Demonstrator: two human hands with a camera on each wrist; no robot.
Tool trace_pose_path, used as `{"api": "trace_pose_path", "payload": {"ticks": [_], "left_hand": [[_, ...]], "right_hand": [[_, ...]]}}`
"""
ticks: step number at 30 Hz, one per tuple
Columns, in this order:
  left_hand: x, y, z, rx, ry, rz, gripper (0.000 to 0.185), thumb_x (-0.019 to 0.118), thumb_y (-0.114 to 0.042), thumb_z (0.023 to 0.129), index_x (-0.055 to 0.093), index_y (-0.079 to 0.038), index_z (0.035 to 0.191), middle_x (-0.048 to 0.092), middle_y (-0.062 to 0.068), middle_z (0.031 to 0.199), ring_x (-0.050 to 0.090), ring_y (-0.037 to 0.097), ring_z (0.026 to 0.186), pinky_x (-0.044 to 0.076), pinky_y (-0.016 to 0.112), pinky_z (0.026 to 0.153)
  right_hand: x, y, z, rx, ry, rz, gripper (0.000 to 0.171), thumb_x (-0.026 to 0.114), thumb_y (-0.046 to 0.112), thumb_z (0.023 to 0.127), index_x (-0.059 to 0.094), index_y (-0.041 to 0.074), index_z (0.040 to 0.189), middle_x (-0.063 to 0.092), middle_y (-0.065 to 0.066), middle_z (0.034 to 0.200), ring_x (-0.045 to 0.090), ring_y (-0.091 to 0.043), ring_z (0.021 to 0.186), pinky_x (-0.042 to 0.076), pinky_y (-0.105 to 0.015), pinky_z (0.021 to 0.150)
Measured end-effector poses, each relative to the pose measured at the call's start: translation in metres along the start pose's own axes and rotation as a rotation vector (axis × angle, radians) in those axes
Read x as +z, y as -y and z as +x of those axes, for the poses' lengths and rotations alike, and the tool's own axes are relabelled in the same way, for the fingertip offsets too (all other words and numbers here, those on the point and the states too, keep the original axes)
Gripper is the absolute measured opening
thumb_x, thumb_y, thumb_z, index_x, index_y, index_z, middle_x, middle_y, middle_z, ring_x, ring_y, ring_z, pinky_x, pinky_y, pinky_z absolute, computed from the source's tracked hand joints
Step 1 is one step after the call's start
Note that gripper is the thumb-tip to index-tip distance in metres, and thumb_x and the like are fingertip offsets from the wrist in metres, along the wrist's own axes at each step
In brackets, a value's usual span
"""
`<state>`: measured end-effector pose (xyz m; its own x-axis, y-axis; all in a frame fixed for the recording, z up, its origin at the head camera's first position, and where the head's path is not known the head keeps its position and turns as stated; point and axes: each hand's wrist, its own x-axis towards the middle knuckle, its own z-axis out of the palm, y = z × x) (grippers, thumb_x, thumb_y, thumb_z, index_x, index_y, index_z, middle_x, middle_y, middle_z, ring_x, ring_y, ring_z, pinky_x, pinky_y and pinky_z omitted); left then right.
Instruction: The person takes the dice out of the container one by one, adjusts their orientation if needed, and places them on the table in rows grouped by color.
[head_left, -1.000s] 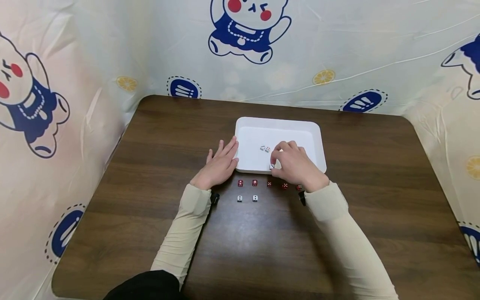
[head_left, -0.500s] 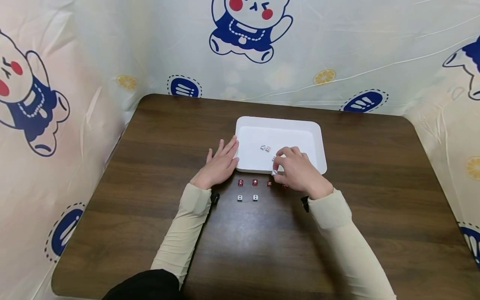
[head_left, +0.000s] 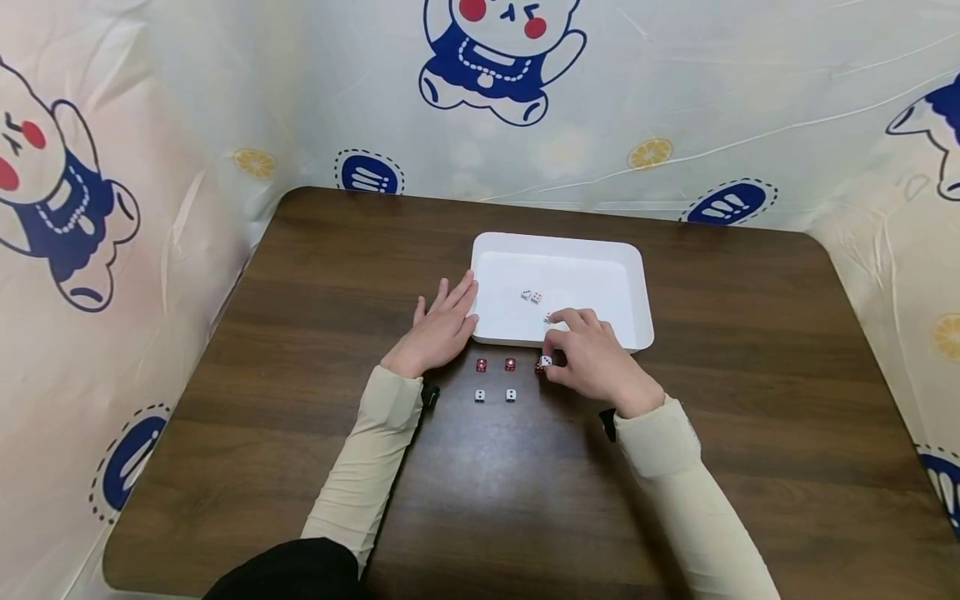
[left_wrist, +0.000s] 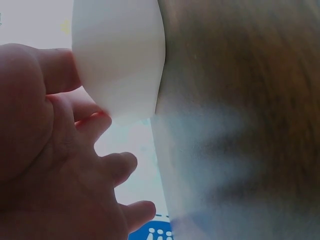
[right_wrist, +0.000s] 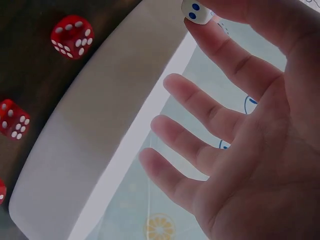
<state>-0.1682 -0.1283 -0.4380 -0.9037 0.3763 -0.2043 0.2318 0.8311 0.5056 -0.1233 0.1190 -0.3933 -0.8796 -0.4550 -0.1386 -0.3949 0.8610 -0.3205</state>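
Note:
My right hand (head_left: 596, 362) pinches a white die (head_left: 546, 361) between thumb and index finger, just in front of the white tray's (head_left: 555, 243) near edge. In the right wrist view this white die (right_wrist: 195, 11) shows two blue pips, and the other fingers spread out loosely. A red die (head_left: 538, 367) is partly covered behind the pinched one. My left hand (head_left: 435, 335) has its fingers extended against the tray's left side; the left wrist view shows thumb and fingers touching the tray wall (left_wrist: 120, 60). Inside the tray lie several white dice (head_left: 536, 297), one partly behind my right fingers.
Two red dice (head_left: 482, 365) sit in a row before the tray, with two white dice (head_left: 480, 396) in a second row nearer me. More red dice (right_wrist: 72, 37) show beneath the right hand in its wrist view. Patterned cloth (head_left: 480, 158) hangs around the brown table (head_left: 360, 250).
My right hand has brought the white die from inside the tray over its front edge, toward the rows of dice. The left hand stays at the tray's side.

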Motion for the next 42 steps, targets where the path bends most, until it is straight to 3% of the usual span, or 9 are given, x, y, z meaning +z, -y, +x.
{"api": "trace_pose_path", "payload": {"ticks": [17, 26, 42], "left_hand": [[0.0, 0.0, 0.0, 0.0, -0.003, -0.002, 0.057, 0.03, -0.034, 0.105, 0.009, -0.019, 0.156, -0.004, -0.01, 0.163, -0.004, 0.03, 0.152, 0.0, 0.065, 0.115], [0.001, 0.0, 0.001, 0.001, -0.001, -0.001, 0.057, 0.029, -0.034, 0.105, 0.009, -0.018, 0.157, -0.005, -0.01, 0.163, -0.004, 0.03, 0.152, 0.001, 0.066, 0.114], [0.001, 0.001, 0.001, 0.002, -0.007, -0.013, 0.057, 0.03, -0.034, 0.105, 0.011, -0.019, 0.156, -0.004, -0.01, 0.163, -0.004, 0.03, 0.152, 0.003, 0.067, 0.114]], "right_hand": [[0.019, 0.001, -0.013, -0.02, -0.01, 0.012, 0.008, 0.073, 0.023, 0.081, 0.067, 0.019, 0.085, 0.041, -0.015, 0.149, 0.033, -0.039, 0.135, 0.03, -0.06, 0.103], [0.024, 0.001, -0.017, -0.026, -0.007, 0.035, 0.011, 0.073, 0.024, 0.082, 0.069, 0.017, 0.09, 0.038, -0.016, 0.15, 0.027, -0.041, 0.138, 0.019, -0.062, 0.109], [0.033, 0.001, -0.023, -0.057, -0.034, 0.033, 0.009, 0.073, 0.02, 0.079, 0.067, 0.02, 0.085, 0.039, -0.015, 0.149, 0.029, -0.04, 0.137, 0.016, -0.066, 0.108]]}}
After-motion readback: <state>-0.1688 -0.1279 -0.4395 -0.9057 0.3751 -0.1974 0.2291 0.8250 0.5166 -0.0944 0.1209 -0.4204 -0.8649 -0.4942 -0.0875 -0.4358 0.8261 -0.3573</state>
